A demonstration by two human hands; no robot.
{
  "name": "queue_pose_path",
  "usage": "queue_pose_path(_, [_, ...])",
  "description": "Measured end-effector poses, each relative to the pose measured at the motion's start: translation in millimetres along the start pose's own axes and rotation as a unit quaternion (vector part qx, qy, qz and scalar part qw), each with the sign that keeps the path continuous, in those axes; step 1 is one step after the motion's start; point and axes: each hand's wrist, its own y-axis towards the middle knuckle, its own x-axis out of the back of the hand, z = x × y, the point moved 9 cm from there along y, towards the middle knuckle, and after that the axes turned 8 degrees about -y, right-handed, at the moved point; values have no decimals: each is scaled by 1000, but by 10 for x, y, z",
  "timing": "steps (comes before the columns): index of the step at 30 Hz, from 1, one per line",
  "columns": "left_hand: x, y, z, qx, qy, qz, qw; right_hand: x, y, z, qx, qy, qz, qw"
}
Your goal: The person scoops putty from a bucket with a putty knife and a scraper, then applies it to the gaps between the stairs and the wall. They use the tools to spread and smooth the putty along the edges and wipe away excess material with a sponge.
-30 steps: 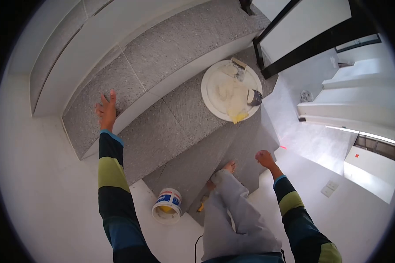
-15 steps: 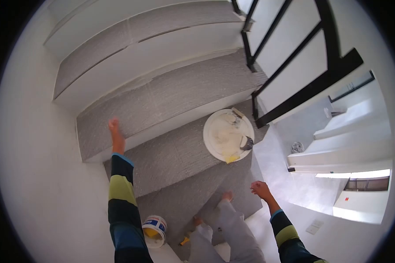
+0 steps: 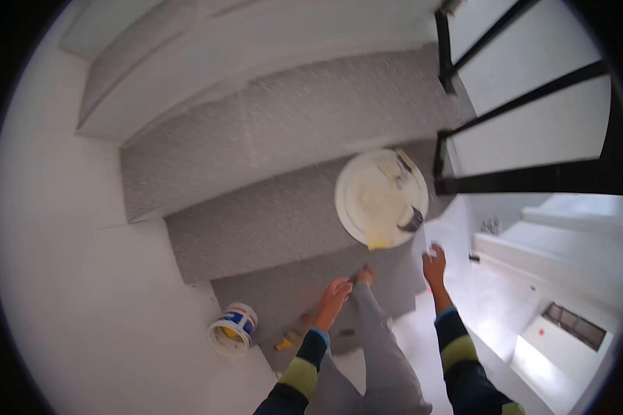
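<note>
My left hand (image 3: pixel 336 297) is held in front of my legs, its fingers loosely spread and nothing in them. To the right, my right hand (image 3: pixel 435 261) hangs in the air just below a round white lid-like tray (image 3: pixel 348 216); its fingers are bent but apart, slightly blurred, with no held object visible. Whitish paste (image 3: pixel 382 194) is spread over the tray. A flat-bladed scraper (image 3: pixel 404 160) lies at the tray's upper edge, a dark-handled tool (image 3: pixel 412 220) at its right, and a yellow piece (image 3: pixel 377 243) at its lower rim.
A white bucket (image 3: pixel 239 320) with a blue label and something yellow inside stands lower left, near a yellow-handled tool (image 3: pixel 284 343). Grey stair treads (image 3: pixel 311 114) rise ahead. A black railing (image 3: pixel 533 178) runs along the right, above a drop to a lower floor.
My left hand has come down and right, from above the upper stair to in front of my legs. My right hand has risen slightly. The view has shifted, bringing the railing closer.
</note>
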Motion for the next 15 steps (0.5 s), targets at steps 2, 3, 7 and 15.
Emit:
queue_pose_path(2, [-398, 128, 469, 91, -106, 70, 988, 87, 221, 125, 58, 5, -45, 997])
queue_pose_path(3, [-598, 218, 551, 102, -169, 91, 976, 107, 317, 182, 70, -3, -50, 996])
queue_pose_path(7, [-1119, 530, 824, 133, -249, 3, 959, 53, 586, 374, -12, -39, 28, 999])
queue_pose_path(15, [-1299, 940, 662, 41, -423, -87, 901, -237, 742, 523, 4, 5, 101, 995])
